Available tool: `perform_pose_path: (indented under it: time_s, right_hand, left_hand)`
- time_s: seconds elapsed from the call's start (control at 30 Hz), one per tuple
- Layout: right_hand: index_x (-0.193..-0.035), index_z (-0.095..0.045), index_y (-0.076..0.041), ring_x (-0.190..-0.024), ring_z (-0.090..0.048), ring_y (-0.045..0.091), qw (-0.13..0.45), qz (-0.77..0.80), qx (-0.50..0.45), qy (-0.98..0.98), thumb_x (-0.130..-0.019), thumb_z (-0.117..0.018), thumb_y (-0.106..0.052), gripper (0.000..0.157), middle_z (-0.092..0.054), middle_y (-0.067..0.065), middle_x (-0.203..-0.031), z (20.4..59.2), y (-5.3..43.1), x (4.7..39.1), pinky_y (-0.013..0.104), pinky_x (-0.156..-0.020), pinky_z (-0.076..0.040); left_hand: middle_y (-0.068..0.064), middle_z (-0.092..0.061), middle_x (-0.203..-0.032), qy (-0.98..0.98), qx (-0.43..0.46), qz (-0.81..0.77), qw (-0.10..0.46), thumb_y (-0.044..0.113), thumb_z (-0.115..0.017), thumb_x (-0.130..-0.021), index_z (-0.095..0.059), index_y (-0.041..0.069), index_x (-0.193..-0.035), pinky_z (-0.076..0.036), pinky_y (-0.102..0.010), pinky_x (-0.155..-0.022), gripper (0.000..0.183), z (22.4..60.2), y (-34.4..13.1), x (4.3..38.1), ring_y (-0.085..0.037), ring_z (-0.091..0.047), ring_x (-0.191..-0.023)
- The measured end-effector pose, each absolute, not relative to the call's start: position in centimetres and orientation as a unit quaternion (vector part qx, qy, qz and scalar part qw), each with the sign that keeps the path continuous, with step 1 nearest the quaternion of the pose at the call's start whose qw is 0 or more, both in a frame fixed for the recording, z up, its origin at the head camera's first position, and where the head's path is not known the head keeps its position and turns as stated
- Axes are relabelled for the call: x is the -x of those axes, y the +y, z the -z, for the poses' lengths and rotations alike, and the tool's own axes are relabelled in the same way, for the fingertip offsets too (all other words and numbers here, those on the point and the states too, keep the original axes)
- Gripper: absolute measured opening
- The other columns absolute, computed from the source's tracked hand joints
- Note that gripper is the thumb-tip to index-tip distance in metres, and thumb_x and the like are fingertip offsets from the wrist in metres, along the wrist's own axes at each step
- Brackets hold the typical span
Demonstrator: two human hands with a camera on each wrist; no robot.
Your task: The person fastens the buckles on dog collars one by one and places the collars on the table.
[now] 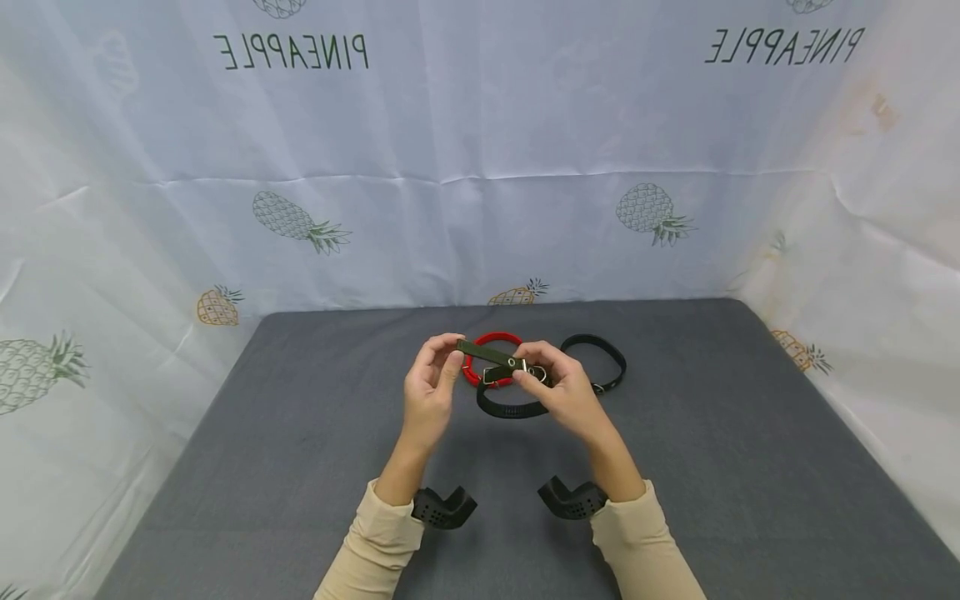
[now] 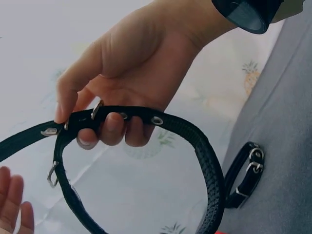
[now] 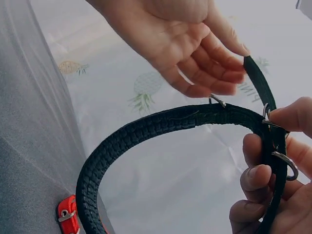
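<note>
A dark dog collar [image 1: 486,353] is held up between both hands, its black braided loop [image 3: 92,180] hanging below them. My left hand [image 1: 430,396] pinches the free strap end between thumb and fingers, clearest in the right wrist view. My right hand [image 1: 566,392] grips the collar at its metal buckle [image 3: 268,117], thumb on one side and fingers curled round the other. The strap runs through the buckle toward the left hand. A metal D-ring [image 3: 287,165] stands out beside the right fingers. In the left wrist view, eyelets [image 2: 156,120] line the band.
Behind the hands, a red collar [image 1: 495,337] lies on the grey table [image 1: 300,467], partly hidden by the held one. A black collar [image 1: 617,354] lies at its right. White pineapple-print cloth [image 1: 465,242] hangs along the back and sides.
</note>
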State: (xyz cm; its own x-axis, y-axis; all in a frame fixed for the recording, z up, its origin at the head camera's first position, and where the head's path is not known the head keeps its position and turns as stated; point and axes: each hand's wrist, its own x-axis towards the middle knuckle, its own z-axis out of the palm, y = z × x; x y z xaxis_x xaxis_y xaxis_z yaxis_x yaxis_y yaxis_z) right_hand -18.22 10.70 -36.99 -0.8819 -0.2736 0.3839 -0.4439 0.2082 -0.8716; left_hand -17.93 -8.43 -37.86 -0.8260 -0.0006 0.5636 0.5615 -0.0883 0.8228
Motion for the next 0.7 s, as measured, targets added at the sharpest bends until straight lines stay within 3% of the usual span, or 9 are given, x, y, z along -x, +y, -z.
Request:
perform_pose_path:
  time_s: [0.1, 0.2, 0.43, 0.57, 0.7]
  right_hand:
    - [-0.110, -0.059, 0.001, -0.067, -0.047, 0.003, 0.079, -0.592, -0.239, -0.766, -0.092, -0.060, -0.002, 0.018, -0.061, -0.005, -0.088, 36.9, 10.8, 18.2, 0.023, -0.054, -0.035]
    - [-0.110, -0.059, 0.003, -0.061, -0.044, 0.003, 0.081, -0.595, -0.248, -0.761, -0.093, -0.058, -0.001, 0.018, -0.059, -0.004, -0.086, 36.9, 10.9, 18.2, 0.023, -0.051, -0.035]
    - [-0.111, -0.058, 0.005, -0.060, -0.044, 0.003, 0.078, -0.592, -0.256, -0.760, -0.095, -0.056, -0.004, 0.018, -0.054, -0.001, -0.084, 37.3, 10.7, 18.4, 0.022, -0.051, -0.038]
    - [-0.112, -0.058, 0.005, -0.060, -0.044, 0.001, 0.070, -0.595, -0.257, -0.758, -0.096, -0.055, -0.005, 0.019, -0.055, 0.000, -0.087, 37.4, 10.5, 18.4, 0.022, -0.053, -0.039]
    - [-0.113, -0.058, 0.004, -0.060, -0.044, 0.004, 0.068, -0.591, -0.256, -0.762, -0.097, -0.054, -0.006, 0.019, -0.055, -0.001, -0.090, 37.3, 10.3, 18.2, 0.022, -0.054, -0.040]
  left_hand:
    - [0.017, -0.058, -0.114, -0.644, 0.207, 0.717, 0.168, 0.005, -0.049, -0.100, -0.049, -0.015, -0.121, -0.048, -0.010, -0.093, 0.030, 37.8, -8.5, 18.0, 0.005, -0.058, -0.105]
    - [0.012, -0.060, -0.111, -0.656, 0.208, 0.710, 0.145, 0.004, -0.050, -0.099, -0.050, -0.014, -0.121, -0.048, -0.011, -0.093, 0.029, 37.9, -8.4, 18.2, 0.003, -0.060, -0.104]
    - [-0.033, -0.057, -0.113, -0.679, 0.226, 0.694, 0.080, 0.005, -0.054, -0.097, -0.051, -0.012, -0.118, -0.052, -0.014, -0.086, 0.027, 38.2, -7.6, 17.9, 0.004, -0.060, -0.097]
    - [-0.034, -0.056, -0.113, -0.685, 0.231, 0.690, 0.048, 0.007, -0.054, -0.098, -0.051, -0.011, -0.119, -0.052, -0.014, -0.085, 0.028, 38.4, -7.2, 17.6, 0.004, -0.059, -0.093]
    - [-0.032, -0.056, -0.103, -0.675, 0.241, 0.696, 0.048, 0.008, -0.052, -0.099, -0.051, -0.012, -0.115, -0.052, -0.016, -0.076, 0.026, 38.6, -6.9, 17.6, 0.002, -0.057, -0.081]
